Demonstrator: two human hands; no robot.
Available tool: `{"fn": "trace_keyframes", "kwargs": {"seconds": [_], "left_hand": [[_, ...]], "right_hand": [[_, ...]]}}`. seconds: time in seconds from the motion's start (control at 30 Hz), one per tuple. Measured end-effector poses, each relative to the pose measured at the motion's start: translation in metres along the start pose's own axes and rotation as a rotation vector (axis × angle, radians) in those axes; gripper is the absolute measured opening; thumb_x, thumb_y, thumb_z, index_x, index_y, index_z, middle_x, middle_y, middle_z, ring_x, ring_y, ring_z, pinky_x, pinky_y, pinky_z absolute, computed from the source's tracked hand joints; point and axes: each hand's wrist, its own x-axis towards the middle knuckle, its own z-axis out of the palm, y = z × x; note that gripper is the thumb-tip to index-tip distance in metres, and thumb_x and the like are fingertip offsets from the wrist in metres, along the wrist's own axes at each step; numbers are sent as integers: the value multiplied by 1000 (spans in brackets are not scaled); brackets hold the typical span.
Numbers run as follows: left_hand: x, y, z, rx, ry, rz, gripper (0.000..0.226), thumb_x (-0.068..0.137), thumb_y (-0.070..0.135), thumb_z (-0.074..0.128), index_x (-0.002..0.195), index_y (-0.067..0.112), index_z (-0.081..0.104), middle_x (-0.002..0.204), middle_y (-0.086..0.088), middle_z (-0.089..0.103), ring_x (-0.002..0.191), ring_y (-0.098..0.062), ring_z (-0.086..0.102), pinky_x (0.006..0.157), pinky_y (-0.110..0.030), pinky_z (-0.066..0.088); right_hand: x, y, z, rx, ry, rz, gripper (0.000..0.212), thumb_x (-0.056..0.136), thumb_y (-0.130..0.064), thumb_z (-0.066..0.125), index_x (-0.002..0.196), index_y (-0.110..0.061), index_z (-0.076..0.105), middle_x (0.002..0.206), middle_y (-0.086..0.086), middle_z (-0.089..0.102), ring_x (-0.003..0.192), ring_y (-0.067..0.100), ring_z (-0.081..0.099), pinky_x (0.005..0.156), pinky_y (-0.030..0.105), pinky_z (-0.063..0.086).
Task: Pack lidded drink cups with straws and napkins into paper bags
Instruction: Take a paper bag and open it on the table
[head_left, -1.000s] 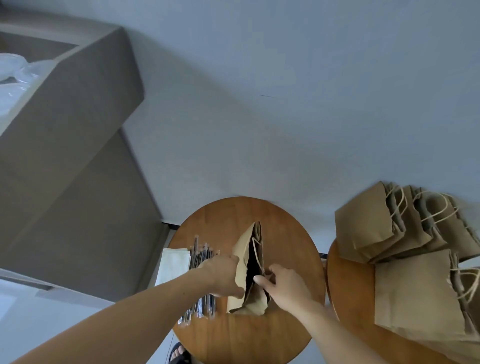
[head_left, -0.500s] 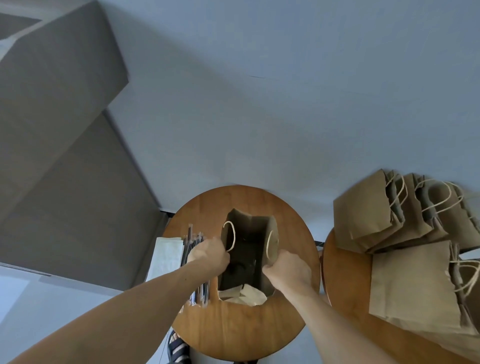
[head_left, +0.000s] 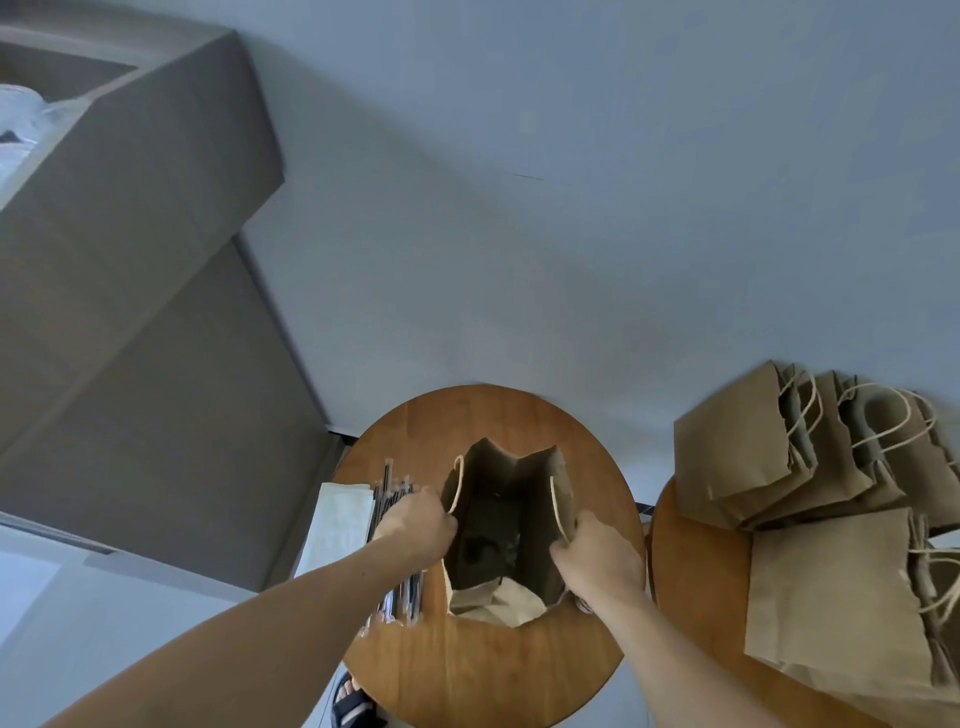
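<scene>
Now paper bag upright on round table, mouth spread wider than a second ago | left hand, right hand each grip a side rim | looks ready for a cup

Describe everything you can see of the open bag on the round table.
The bag is brown kraft-looking paper, standing upright on the wooden table with its mouth held wide open. A pale cord handle loops from each long side. The left hand grips the left rim and the right hand the right rim. Its far end creases inward; a paler creased flap shows at the near end. The inside is too dark to tell contents.
</scene>
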Motion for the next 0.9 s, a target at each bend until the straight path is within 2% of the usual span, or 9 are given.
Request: {"fn": "trace_keyframes", "kwargs": {"seconds": [0.1, 0.13, 0.2, 0.27, 0.37, 0.47, 0.53, 0.6, 0.9], "left_hand": [[2, 7, 3, -27, -114, 99, 40, 89, 44, 58, 121, 22, 51, 98, 4, 64, 80, -12, 66, 72, -28, 59], [2, 8, 1, -15, -148, 130, 50, 85, 49, 62, 126, 23, 48, 104, 4, 65, 85, -13, 65, 77, -29, 58], [2, 10, -6, -6, -249, 184, 75, 77, 51, 70, 139, 24, 38, 119, 1, 63, 100, -18, 63, 86, -30, 53], [1, 11, -18, 64, -346, 223, 92, 74, 47, 76, 149, 26, 26, 139, -4, 53, 118, -24, 56, 96, -33, 48], [-1, 14, -48, 201, -358, 237, 96, 76, 36, 77, 153, 30, 20, 150, -5, 41, 129, -28, 48, 103, -37, 45], [-9, 27, -87, 369, -149, 253, 83, 82, 36, 70, 151, 21, 26, 142, -6, 46, 124, -28, 49, 102, -42, 46], [-16, 37, -118, 435, 37, 274, 72, 84, 36, 64, 147, 18, 34, 136, -6, 49, 123, -27, 48, 101, -43, 46], [-25, 44, -154, 432, 179, 272, 67, 89, 36, 58, 148, 18, 32, 143, -7, 44, 131, -28, 42, 104, -44, 42], [-102, 0, -304, 396, 583, 167, 64, 87, 40, 56, 145, 22, 37, 143, -3, 43, 132, -26, 37, 103, -43, 39]], "right_hand": [[-2, -7, 3, 131, -94, -56, 41, 86, -57, 61, 113, -29, 51, 93, -11, 64, 74, 10, 67, 56, 22, 52], [-2, -7, 4, 173, -145, -68, 51, 83, -60, 63, 121, -29, 49, 101, -10, 65, 83, 12, 67, 61, 23, 53], [-1, -7, 2, 275, -261, -62, 76, 77, -62, 68, 139, -27, 41, 126, -6, 61, 110, 18, 63, 85, 32, 56], [0, -6, -5, 371, -371, -53, 95, 73, -58, 74, 150, -25, 29, 147, -2, 47, 130, 22, 50, 104, 39, 47], [5, -6, -24, 349, -463, -109, 99, 74, -43, 72, 155, -28, 18, 159, -2, 28, 142, 24, 34, 112, 41, 37], [17, -23, -57, 228, -326, -222, 83, 84, -30, 60, 156, -27, 17, 163, -1, 19, 147, 24, 24, 116, 43, 32], [25, -49, -86, 186, -177, -317, 72, 91, -26, 55, 155, -23, 22, 161, 1, 24, 145, 23, 28, 116, 41, 32], [30, -83, -116, 160, -80, -436, 64, 93, -28, 54, 152, -20, 29, 156, 2, 32, 142, 22, 32, 115, 38, 32], [4, -250, -196, 50, 41, -855, 57, 95, -35, 56, 146, -18, 41, 151, 1, 39, 138, 19, 37, 111, 31, 30]]}}
